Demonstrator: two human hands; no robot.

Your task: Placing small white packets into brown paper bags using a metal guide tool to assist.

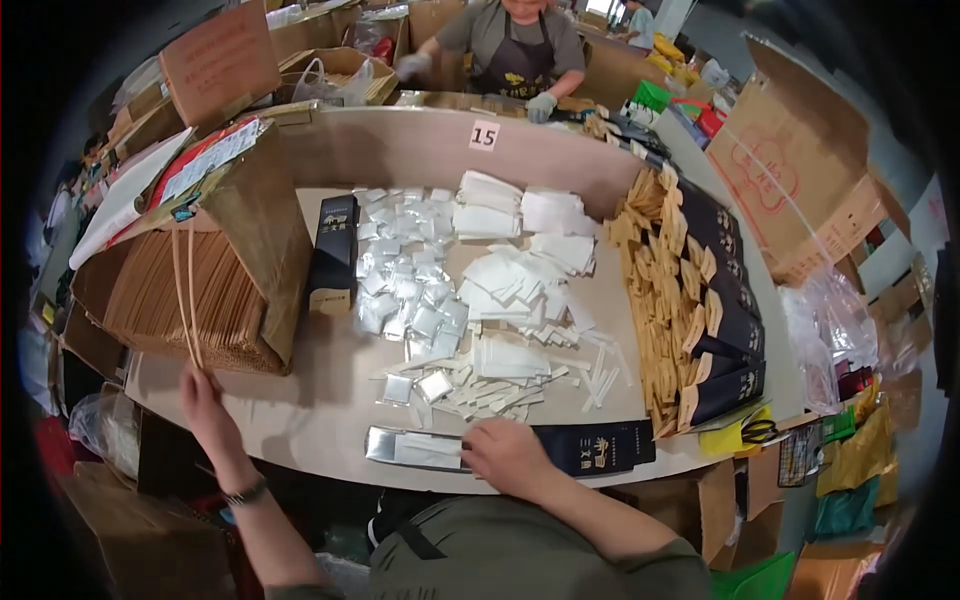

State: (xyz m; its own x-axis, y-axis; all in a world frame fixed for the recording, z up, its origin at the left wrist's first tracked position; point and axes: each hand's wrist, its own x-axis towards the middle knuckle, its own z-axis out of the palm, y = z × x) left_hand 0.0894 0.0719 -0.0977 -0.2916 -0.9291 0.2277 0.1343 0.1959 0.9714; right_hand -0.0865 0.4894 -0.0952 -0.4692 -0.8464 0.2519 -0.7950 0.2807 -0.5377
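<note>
My left hand [203, 402] is closed on the lower ends of a pair of long, thin wooden chopsticks [188, 300], which stand upright in front of a cardboard box [268, 250] packed with brown sticks [180, 295]. Near the table's front edge, my right hand [505, 452] has its curled fingers at the left end of a dark blue paper sleeve [600, 447]. Left of those fingers a silvery flat piece with white strips on it [412, 447] sticks out. Its part under the hand is hidden.
Small clear-wrapped packets [405, 260] and white paper packets [510, 280] lie mid-table. Another dark sleeve [334, 250] lies beside the box. Filled dark sleeves [715, 290] are stacked at the right, near scissors [760, 430]. A gloved co-worker [510, 50] is behind the low partition [400, 145].
</note>
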